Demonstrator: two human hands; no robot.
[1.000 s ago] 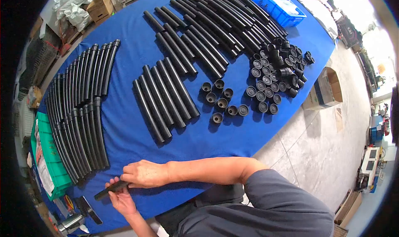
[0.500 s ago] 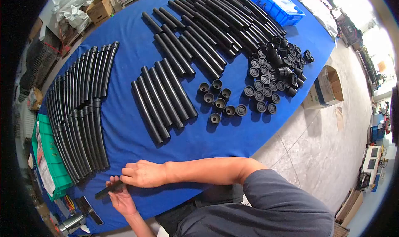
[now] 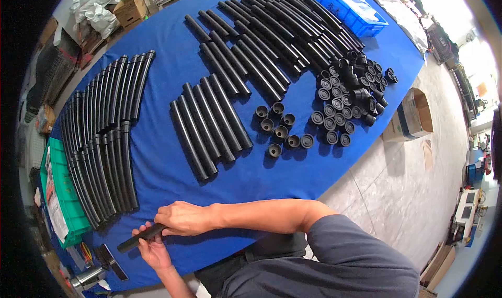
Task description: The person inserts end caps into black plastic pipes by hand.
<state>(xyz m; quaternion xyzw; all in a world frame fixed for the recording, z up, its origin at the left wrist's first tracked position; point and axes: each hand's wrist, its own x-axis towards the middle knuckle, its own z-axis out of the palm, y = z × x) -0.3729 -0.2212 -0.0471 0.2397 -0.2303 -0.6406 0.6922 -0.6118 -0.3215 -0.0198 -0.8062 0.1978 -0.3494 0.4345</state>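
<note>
Fingers of your right hand [image 3: 183,218] and left hand [image 3: 151,245] wrap one black tube [image 3: 137,238] at seven o'clock, hiding its middle and right end.

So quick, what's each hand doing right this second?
Left hand: closed under a black plastic tube, holding it just above the blue table.
Right hand: closed over the same tube from above.

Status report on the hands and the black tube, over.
Left hand and right hand both shut on black tube at table edge. Nothing blocking.
</note>
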